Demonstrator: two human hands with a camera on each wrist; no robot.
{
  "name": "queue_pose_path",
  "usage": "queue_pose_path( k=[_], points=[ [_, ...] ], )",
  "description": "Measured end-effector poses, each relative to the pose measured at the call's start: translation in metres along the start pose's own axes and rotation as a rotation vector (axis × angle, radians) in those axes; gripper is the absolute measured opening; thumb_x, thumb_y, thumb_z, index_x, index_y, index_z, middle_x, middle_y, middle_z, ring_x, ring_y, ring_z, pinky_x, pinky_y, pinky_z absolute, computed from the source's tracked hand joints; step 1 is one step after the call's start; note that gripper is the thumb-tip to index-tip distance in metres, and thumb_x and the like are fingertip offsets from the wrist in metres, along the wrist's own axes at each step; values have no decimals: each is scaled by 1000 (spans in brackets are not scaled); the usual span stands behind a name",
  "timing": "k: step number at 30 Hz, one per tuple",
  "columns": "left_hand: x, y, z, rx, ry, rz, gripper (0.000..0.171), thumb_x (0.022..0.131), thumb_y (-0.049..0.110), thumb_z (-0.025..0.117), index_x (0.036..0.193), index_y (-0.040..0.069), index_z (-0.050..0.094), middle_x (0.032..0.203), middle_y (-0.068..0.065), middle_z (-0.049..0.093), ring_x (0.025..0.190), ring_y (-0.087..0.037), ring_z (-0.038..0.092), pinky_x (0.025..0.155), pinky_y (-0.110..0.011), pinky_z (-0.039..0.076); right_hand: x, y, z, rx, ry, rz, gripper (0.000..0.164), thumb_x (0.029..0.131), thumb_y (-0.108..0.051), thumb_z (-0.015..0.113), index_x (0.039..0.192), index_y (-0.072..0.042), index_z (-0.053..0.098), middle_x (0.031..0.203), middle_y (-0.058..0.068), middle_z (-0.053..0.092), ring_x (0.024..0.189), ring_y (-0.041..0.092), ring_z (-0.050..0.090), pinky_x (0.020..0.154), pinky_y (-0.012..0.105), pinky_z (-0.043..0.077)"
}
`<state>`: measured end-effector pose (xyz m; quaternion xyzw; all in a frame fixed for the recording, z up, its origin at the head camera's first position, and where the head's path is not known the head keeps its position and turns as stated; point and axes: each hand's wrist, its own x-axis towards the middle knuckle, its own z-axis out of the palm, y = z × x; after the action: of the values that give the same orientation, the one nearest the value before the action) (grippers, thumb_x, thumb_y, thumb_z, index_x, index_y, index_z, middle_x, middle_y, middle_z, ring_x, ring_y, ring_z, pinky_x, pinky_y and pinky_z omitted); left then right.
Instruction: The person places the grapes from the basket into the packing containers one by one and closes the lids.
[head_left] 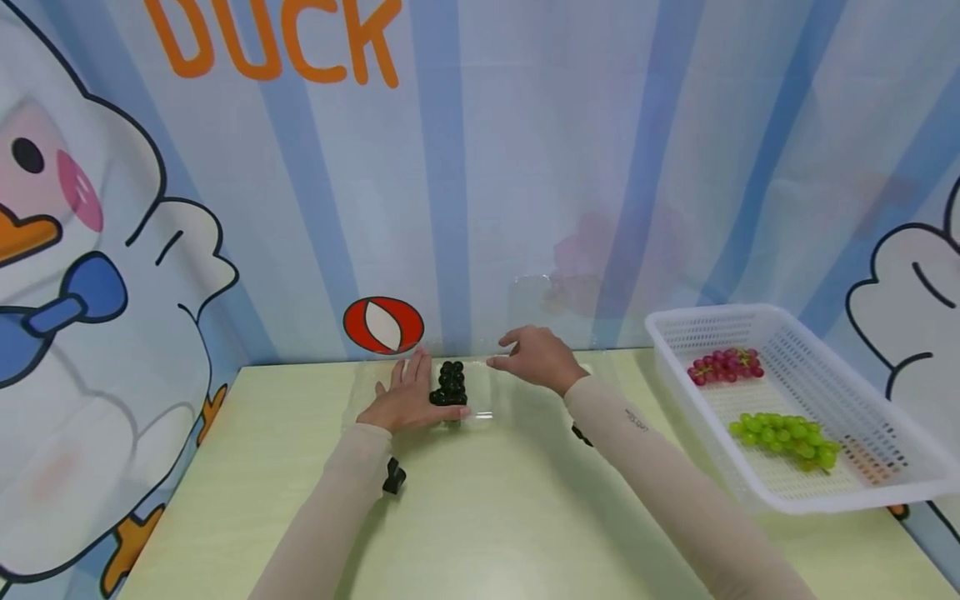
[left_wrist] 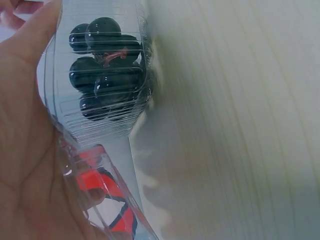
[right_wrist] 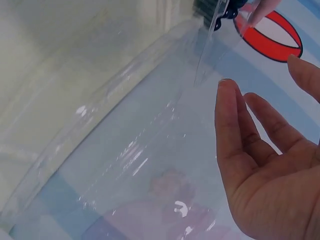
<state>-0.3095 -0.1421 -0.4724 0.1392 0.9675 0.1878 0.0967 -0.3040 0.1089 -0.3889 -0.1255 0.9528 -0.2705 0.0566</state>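
A bunch of dark grapes (head_left: 450, 385) lies in a clear plastic box (left_wrist: 60, 107) near the back of the table. My left hand (head_left: 405, 398) rests along the box's left side, fingers stretched toward the wall and thumb across the front. In the left wrist view a second clear plastic panel, perhaps the box's lid, leans by the palm. To the right of the box hovers my right hand (head_left: 542, 360); the right wrist view shows its fingers (right_wrist: 227, 125) loosely bent, thumb apart, nothing between them.
On the right stands a white plastic basket (head_left: 697, 425) containing red grapes (head_left: 726, 367) and green grapes (head_left: 786, 437). Transparent plastic (right_wrist: 145, 155) glints beside the right hand. A printed duck curtain (head_left: 525, 167) hangs behind the pale wooden table (head_left: 480, 517).
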Motion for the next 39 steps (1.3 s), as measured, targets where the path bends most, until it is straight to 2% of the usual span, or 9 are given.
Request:
queue_pose_path(
  k=[5, 17, 30, 39],
  points=[
    [0, 1, -1, -1, -7, 1, 135, 73, 89, 58, 164, 9, -1, 172, -9, -9, 155, -44, -4, 111, -81, 6, -6, 15, -17, -25, -3, 25, 60, 93, -50, 70, 138, -10, 64, 126, 12, 71, 106, 26, 71, 86, 46, 58],
    [-2, 0, -4, 1, -7, 10, 134, 74, 89, 56, 164, 8, -1, 172, -9, -9, 155, -45, -4, 109, -82, 6, -23, 49, -59, -80, 4, 45, 67, 93, -49, 69, 145, -8, 56, 131, 17, 67, 116, 32, 66, 88, 51, 56],
    [-2, 1, -3, 1, -3, 16, 133, 74, 89, 56, 164, 9, -1, 172, -9, -9, 155, -45, -4, 109, -82, 6, -41, 89, -93, -106, 7, 78, 78, 92, -55, 69, 150, -6, 50, 136, 24, 62, 122, 38, 61, 93, 56, 53],
    [-2, 1, -1, -5, 6, 17, 131, 76, 87, 58, 164, 9, -1, 172, -9, -9, 155, -44, -4, 109, -82, 6, -54, 119, -111, -125, 32, 112, 82, 92, -58, 68, 148, -1, 50, 137, 28, 59, 121, 42, 60, 93, 59, 52]
  ],
)
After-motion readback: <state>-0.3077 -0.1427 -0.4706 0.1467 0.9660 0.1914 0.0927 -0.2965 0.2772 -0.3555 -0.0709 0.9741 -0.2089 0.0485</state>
